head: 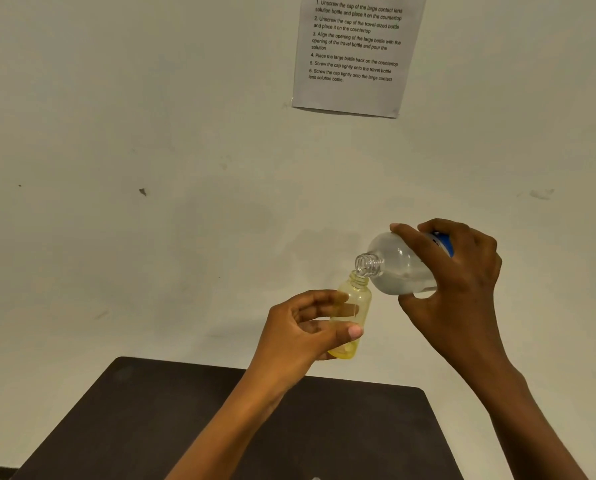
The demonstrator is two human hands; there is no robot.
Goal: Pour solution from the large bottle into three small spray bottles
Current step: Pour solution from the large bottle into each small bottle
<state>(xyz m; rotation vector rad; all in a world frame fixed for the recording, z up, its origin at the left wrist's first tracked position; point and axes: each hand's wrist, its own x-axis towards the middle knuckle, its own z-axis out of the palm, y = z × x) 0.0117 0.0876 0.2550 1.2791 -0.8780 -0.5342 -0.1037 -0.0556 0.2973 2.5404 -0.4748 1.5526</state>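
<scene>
**Large bottle tipped over a small one, above a dark table**

Grips in the right hand [462,278] a large clear plastic bottle with a blue label [398,268], fingers curled over the top and thumb underneath, neck tipped down toward the left. Pinches in the left hand [300,330] a small translucent yellow plastic bottle [357,296], capless, thumb across the front and curled fingers behind, mouth up and leaning slightly right. Sets the threaded open neck of the large bottle right at the small bottle's mouth; touching or just apart, cannot tell. Clear liquid pooled along the lower side of the large bottle; whether a stream runs, impossible to tell. Both bottles up in the air, past the far edge of the table and in front of the wall.

Below, a dark brown tabletop [151,427], matte, with rounded far corners, crossed by both forearms. Behind, close up, an off-white painted wall [185,133] in warm dim light, with soft hand shadows on it. On the wall, a dark nick [142,192] at the left and a grey scuff [542,194] at the right. High up, right of centre, a white printed sheet [355,91] of numbered steps, hanging slightly askew, shadow under its lower edge
</scene>
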